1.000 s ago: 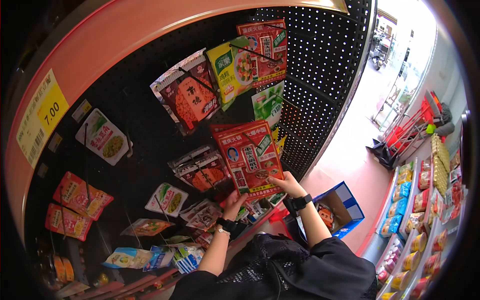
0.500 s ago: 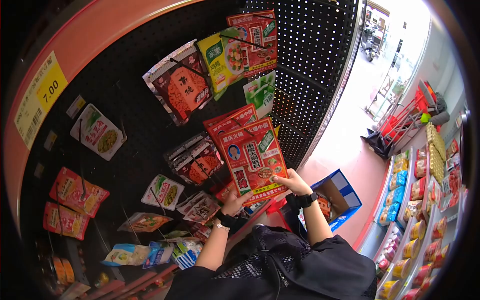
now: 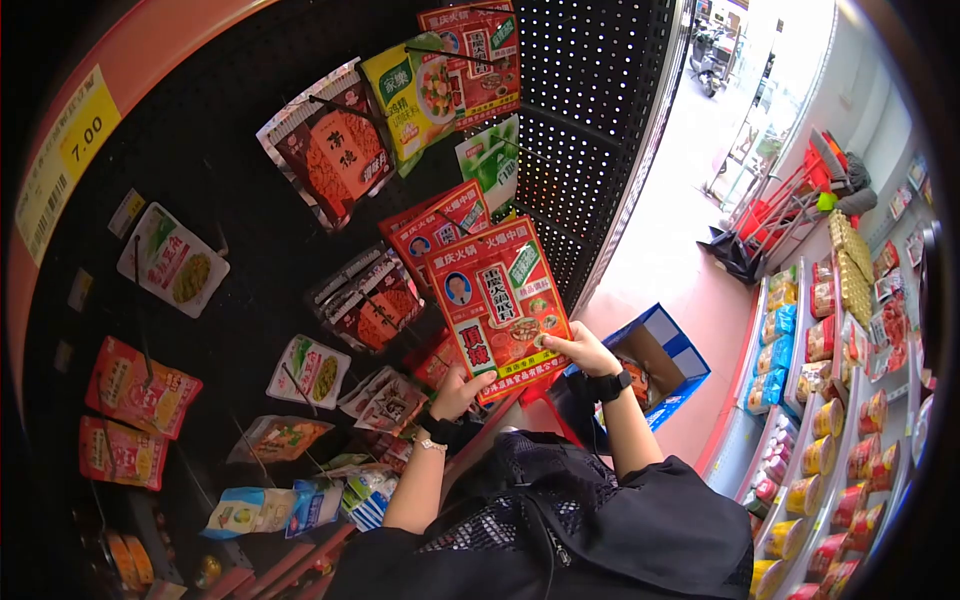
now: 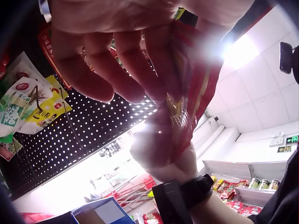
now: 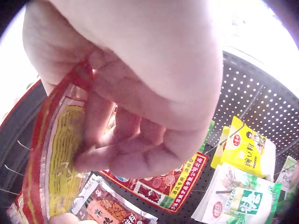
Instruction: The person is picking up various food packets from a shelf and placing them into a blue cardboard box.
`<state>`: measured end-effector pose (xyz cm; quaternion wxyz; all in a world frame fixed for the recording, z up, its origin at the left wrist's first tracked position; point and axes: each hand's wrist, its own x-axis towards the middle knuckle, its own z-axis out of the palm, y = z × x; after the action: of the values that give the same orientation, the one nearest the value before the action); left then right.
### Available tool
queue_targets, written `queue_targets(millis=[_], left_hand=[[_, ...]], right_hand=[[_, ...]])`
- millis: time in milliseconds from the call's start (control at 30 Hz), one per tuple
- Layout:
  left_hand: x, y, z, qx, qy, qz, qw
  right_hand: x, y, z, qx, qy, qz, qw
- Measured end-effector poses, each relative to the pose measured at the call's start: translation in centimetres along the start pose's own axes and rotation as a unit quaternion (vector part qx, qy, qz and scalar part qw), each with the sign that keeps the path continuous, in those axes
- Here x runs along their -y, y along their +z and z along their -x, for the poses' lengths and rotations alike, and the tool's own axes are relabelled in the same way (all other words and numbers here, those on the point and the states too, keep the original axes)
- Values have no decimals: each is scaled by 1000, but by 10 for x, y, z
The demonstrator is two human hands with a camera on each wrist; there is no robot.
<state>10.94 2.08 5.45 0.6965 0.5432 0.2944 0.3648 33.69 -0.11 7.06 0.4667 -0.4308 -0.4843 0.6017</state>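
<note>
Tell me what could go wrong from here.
The left fingers and right fingers hold the front packet low down, so its top might tip or the packet slip.

It overlaps the similar red one behind in the head view; moving it could snag or knock that one.

If dropped, it might land in the open blue box or beside it.

Over there, a loose black top, sleeves leaving the forearms bare, mesh-like panels and a zip pull in front; chunky black bands circle both wrists, a pale bracelet beside the left.
</note>
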Motion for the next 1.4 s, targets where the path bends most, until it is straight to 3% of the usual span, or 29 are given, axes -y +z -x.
queue_targets(millis=[333, 400, 767, 900, 1200, 1300, 1400], left_hand=[[1, -1, 8, 0, 21, 1, 1000], [2, -1, 10, -1, 28, 0, 1000], [1, -2, 12, -2, 41, 5, 999], [-2, 0, 10, 4, 38, 18, 999], [-6, 1, 11, 42, 52, -99, 993], [-10, 0, 16, 61, -1, -121, 991], [-9, -3, 22, 66, 55, -103, 991]], right_hand=[[-4, 5, 5, -16, 38, 32, 999], [-5, 12, 10, -33, -7, -25, 999], [-4, 15, 10, -25, 13, -39, 999], [-10, 9, 7, -14, 7, -37, 999], [-12, 3, 13, 4, -10, -41, 999], [-9, 2, 17, 31, 26, 3, 999], [-6, 16, 19, 66, 9, 4, 998]])
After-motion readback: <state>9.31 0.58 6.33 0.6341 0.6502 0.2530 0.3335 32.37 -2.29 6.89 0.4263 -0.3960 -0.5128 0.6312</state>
